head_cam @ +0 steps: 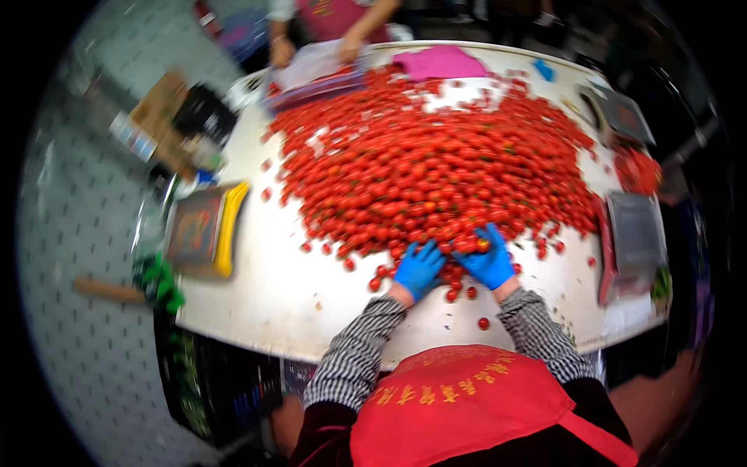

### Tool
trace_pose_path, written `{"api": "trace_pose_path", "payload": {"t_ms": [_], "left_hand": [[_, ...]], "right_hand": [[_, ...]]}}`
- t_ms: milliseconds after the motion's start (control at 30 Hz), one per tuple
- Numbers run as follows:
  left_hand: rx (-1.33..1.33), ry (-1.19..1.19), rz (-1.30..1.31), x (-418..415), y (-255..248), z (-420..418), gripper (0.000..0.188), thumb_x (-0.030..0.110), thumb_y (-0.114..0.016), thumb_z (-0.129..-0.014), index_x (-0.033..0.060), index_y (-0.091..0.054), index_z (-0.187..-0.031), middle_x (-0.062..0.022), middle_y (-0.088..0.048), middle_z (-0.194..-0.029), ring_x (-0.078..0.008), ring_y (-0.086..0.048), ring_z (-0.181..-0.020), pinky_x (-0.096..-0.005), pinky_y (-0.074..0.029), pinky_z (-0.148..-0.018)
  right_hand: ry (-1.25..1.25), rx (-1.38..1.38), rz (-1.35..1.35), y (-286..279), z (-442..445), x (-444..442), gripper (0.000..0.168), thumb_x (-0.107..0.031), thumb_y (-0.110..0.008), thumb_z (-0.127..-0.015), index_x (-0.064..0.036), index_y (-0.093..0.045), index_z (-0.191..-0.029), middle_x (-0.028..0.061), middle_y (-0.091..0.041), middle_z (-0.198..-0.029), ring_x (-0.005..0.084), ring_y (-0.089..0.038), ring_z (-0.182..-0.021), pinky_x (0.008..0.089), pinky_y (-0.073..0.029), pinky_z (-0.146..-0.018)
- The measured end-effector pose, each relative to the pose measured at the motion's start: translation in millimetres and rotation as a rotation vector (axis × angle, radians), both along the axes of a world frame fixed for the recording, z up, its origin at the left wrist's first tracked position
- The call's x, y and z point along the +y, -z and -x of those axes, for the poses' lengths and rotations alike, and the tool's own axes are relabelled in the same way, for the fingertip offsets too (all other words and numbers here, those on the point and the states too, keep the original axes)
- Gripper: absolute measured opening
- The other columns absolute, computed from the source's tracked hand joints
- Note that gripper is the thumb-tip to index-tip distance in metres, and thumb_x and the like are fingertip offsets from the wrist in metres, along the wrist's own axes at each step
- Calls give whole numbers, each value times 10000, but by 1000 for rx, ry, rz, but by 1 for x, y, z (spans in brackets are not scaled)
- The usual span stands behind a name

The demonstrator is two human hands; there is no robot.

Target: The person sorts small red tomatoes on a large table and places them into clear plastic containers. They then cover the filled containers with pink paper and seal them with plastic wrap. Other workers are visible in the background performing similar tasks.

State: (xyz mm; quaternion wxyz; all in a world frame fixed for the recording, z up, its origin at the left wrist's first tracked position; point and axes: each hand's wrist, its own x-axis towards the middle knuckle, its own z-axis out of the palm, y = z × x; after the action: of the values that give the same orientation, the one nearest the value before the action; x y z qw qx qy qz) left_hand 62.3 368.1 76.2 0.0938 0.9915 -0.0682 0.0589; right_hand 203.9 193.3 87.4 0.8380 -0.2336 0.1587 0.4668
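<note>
A broad heap of red cherry tomatoes (408,169) covers much of the white table (262,303) before me. Both my hands wear blue gloves and work at the heap's near edge. My left hand (420,269) lies back side up against the tomatoes, its fingertips partly hidden among them. Whether it grips any cannot be told. My right hand (489,260) is cupped, with a few tomatoes in its fingers, including an orange-tinged tomato (482,245). Between the wrists and nearer to me, a few loose tomatoes (483,323) rest on the tabletop.
Across the table a person's hands (350,49) are at a tomato-holding purple crate (318,93). A pink cloth (440,62) lies at the far edge. A yellow-edged scale (204,230) stands left; clear plastic containers (636,230) and a red net bag (637,170) are at right.
</note>
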Motion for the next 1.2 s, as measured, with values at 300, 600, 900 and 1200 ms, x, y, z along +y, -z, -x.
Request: {"api": "trace_pose_path", "payload": {"t_ms": [300,600,900,1200], "left_hand": [[-229,-282,449,-34,-5,-11,184,259,-660,-747,80,-674,-788,-155,-628,-854,-346,-623,-816,-460,-487,-715],[-196,-642,472,-52,19,137,406,245,-628,-816,14,-630,-1149,-170,-558,-1260,-305,-544,-1114,-415,-417,-954],[-226,-794,368,-85,44,217,479,253,-606,-849,10,-593,-1262,-189,-563,-1310,-324,-517,-1213,-444,-392,-1046],[-416,-1148,366,-127,57,309,609,302,-634,-864,36,-503,-1396,-185,-443,-1475,-355,-400,-1379,-499,-287,-1159]], "right_hand": [[-61,-109,-23,-16,-139,-8,467,-214,-485,-1016,-89,-422,-1461,101,-324,-1571,187,-372,-1395,419,-354,-1143],[-140,-370,309,-21,-107,55,688,-151,-506,-1005,-85,-115,-1567,178,-171,-1624,319,-251,-1478,424,-312,-1188],[-101,-990,551,-9,-92,32,513,-159,-387,-1038,-20,-282,-1520,158,-282,-1583,321,-336,-1437,413,-282,-1199],[-656,-1600,359,-61,196,106,455,-83,-480,-994,-22,-462,-1446,107,-449,-1491,236,-492,-1318,370,-374,-1122]]}}
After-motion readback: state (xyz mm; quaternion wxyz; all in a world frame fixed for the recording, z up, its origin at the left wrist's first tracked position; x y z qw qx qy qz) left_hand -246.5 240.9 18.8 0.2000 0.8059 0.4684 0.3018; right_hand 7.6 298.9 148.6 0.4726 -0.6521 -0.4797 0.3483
